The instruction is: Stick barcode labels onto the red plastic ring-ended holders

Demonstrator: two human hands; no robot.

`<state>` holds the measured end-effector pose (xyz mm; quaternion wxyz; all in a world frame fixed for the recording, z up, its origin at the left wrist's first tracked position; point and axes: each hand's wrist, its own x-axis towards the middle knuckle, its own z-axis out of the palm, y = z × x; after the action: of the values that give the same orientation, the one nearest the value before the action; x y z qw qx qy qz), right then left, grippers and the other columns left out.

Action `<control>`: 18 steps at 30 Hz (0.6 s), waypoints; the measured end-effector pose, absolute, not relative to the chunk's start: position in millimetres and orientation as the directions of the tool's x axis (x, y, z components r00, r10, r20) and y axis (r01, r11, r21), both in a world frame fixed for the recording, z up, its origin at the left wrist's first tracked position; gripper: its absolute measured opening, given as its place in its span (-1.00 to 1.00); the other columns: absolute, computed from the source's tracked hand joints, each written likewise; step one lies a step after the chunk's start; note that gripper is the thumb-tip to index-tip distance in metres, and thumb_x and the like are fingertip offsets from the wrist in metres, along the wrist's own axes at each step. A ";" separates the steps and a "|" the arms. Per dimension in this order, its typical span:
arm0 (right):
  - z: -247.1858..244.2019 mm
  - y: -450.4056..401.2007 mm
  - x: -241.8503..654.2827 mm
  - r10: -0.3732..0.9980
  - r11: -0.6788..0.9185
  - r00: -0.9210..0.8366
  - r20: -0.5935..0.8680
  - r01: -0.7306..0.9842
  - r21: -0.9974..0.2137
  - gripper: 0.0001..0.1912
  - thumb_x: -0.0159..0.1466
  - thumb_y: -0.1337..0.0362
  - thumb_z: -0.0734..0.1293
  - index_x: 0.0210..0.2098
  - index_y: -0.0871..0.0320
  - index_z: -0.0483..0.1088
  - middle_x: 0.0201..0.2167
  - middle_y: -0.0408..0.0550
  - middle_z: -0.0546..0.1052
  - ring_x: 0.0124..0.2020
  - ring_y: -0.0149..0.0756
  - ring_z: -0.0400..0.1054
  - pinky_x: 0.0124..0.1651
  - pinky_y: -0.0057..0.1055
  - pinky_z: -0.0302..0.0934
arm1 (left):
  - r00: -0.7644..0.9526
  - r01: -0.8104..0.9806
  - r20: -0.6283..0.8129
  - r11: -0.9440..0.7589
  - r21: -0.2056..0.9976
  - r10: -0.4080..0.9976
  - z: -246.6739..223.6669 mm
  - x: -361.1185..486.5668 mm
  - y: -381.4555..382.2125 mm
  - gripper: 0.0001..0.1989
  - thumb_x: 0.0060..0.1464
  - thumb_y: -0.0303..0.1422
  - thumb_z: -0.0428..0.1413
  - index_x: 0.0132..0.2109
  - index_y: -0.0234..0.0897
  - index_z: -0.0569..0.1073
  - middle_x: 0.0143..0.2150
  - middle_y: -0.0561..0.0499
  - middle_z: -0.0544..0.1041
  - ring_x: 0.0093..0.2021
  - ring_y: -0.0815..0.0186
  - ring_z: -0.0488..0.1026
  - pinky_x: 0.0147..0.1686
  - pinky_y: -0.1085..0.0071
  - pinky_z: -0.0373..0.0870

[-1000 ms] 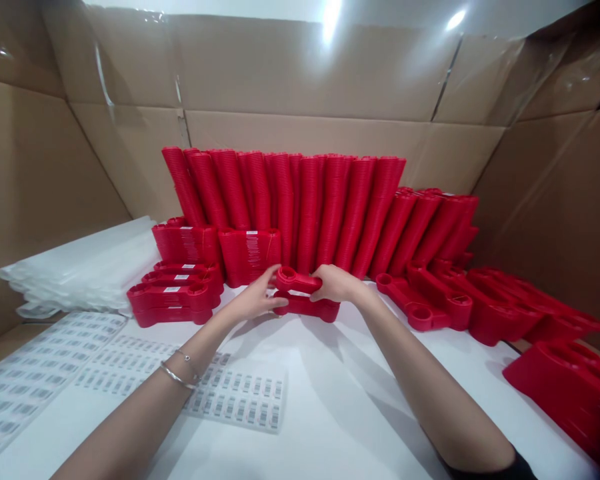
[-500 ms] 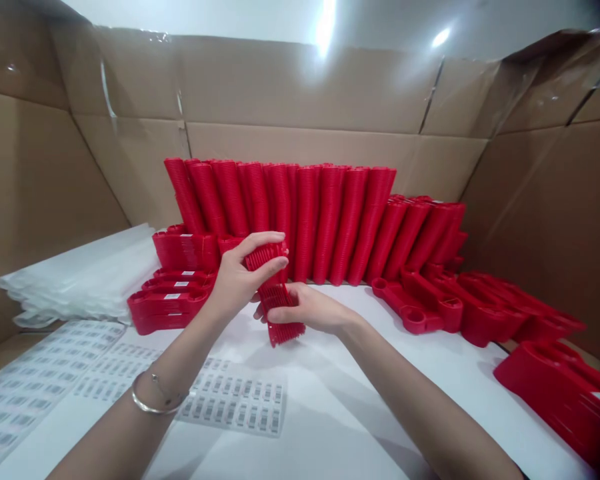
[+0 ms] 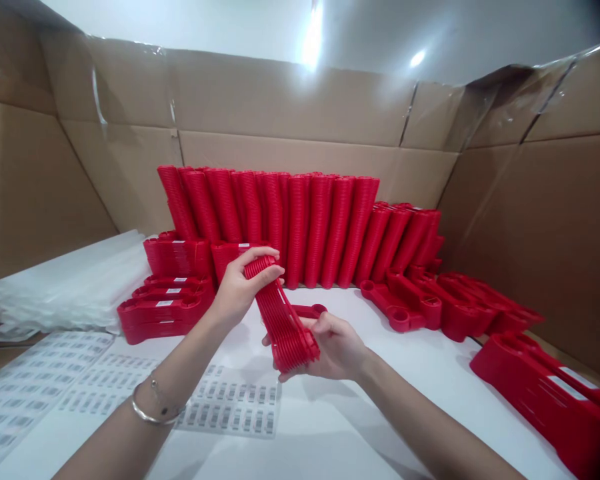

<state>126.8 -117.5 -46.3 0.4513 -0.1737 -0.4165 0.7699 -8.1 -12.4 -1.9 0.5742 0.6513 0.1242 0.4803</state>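
A fanned stack of thin red plastic pieces point(image 3: 280, 320) is held tilted over the white table, between both hands. My left hand point(image 3: 243, 283) is closed around its upper end, the thumb across the near side. At the lower end, my right hand point(image 3: 333, 343) has its fingers under and behind the stack, partly hidden. One more red piece with a ring-shaped end point(image 3: 311, 311) shows behind the stack, by my right thumb; whether that hand grips it is hard to see.
Tall stacks of red pieces point(image 3: 296, 230) stand along the cardboard wall point(image 3: 290, 150). Shorter labelled stacks point(image 3: 163, 313) sit at left, more red stacks point(image 3: 540, 393) at right. Clear plastic bags point(image 3: 65, 287) lie far left, with barcode label sheets point(image 3: 230, 407) in front.
The stack has swung lower and its near edges are more in view. My right hand has moved down and right, its palm turned further up. The camera view has shifted slightly right.
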 end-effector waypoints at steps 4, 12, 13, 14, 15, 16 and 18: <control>-57.4 -128.8 124.1 0.913 -0.157 -0.399 0.080 -0.527 -0.835 -0.65 -0.08 0.49 0.17 -0.27 0.25 0.34 -0.37 -0.01 0.43 -0.38 -0.32 0.32 -0.26 -0.29 0.23 | 0.607 -0.249 0.401 -0.315 0.916 0.686 -7.1 -5.5 -17.8 -0.67 -0.05 -0.26 0.16 -0.11 -0.29 0.41 -0.34 -0.03 0.51 -0.36 0.29 0.49 -0.39 0.42 0.46; -72.4 -142.4 114.1 0.951 -0.220 -0.284 -0.121 -0.349 -0.911 -0.71 -0.04 0.43 0.29 -0.27 0.29 0.34 -0.53 -0.10 0.41 -0.48 -0.36 0.34 -0.33 -0.35 0.24 | 0.710 -0.192 0.397 -0.383 0.903 0.581 -24.3 1.4 -24.2 -0.75 0.00 -0.26 0.12 -0.18 -0.29 0.38 -0.26 -0.02 0.45 -0.28 0.29 0.46 -0.28 0.39 0.41; -73.6 -143.0 113.3 0.951 -0.217 -0.282 -0.129 -0.308 -0.926 -0.73 -0.04 0.44 0.28 -0.29 0.29 0.34 -0.55 -0.12 0.40 -0.51 -0.38 0.34 -0.36 -0.37 0.24 | 0.707 -0.177 0.405 -0.409 0.895 0.580 -26.7 0.3 -23.1 -0.73 0.00 -0.26 0.11 -0.15 -0.27 0.35 -0.23 -0.03 0.45 -0.25 0.28 0.45 -0.23 0.37 0.39; -74.3 -143.7 113.4 0.947 -0.212 -0.294 -0.133 -0.257 -0.943 -0.76 -0.04 0.45 0.26 -0.32 0.29 0.34 -0.56 -0.13 0.40 -0.53 -0.39 0.33 -0.40 -0.40 0.23 | 0.707 -0.161 0.415 -0.440 0.883 0.573 -28.8 -2.7 -21.1 -0.68 0.01 -0.26 0.10 -0.08 -0.24 0.32 -0.16 -0.05 0.43 -0.18 0.26 0.43 -0.17 0.35 0.37; -74.4 -144.2 114.6 0.942 -0.205 -0.306 -0.138 -0.202 -0.958 -0.80 -0.04 0.46 0.25 -0.36 0.28 0.34 -0.57 -0.13 0.40 -0.54 -0.41 0.31 -0.44 -0.43 0.21 | 0.708 -0.147 0.424 -0.469 0.871 0.565 -30.4 -7.9 -18.3 -0.60 0.03 -0.24 0.08 0.01 -0.20 0.25 -0.07 -0.08 0.39 -0.09 0.24 0.39 -0.10 0.32 0.33; -74.0 -144.7 116.9 0.942 -0.192 -0.304 -0.140 -0.147 -0.970 -0.84 -0.04 0.47 0.23 -0.41 0.28 0.33 -0.57 -0.12 0.39 -0.55 -0.42 0.30 -0.47 -0.46 0.18 | 0.711 -0.127 0.429 -0.499 0.857 0.557 -31.5 -15.7 -14.8 -0.53 0.04 -0.23 0.06 0.09 -0.17 0.16 0.03 -0.10 0.32 -0.01 0.22 0.33 -0.04 0.29 0.29; -71.3 -145.2 124.2 0.962 -0.149 -0.240 -0.131 -0.058 -0.987 -0.87 -0.04 0.49 0.19 -0.47 0.27 0.31 -0.55 -0.12 0.38 -0.54 -0.43 0.27 -0.50 -0.49 0.14 | 0.747 -0.027 0.382 -0.549 0.835 0.544 -33.3 -38.9 -6.8 -0.45 0.07 -0.18 -0.01 0.18 -0.11 0.01 0.17 -0.12 0.17 0.10 0.18 0.22 0.02 0.23 0.23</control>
<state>124.2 -145.2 -71.3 0.4190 -0.4521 -0.4997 0.6085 -38.9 -6.8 -33.3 0.4479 0.8204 0.1573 0.3187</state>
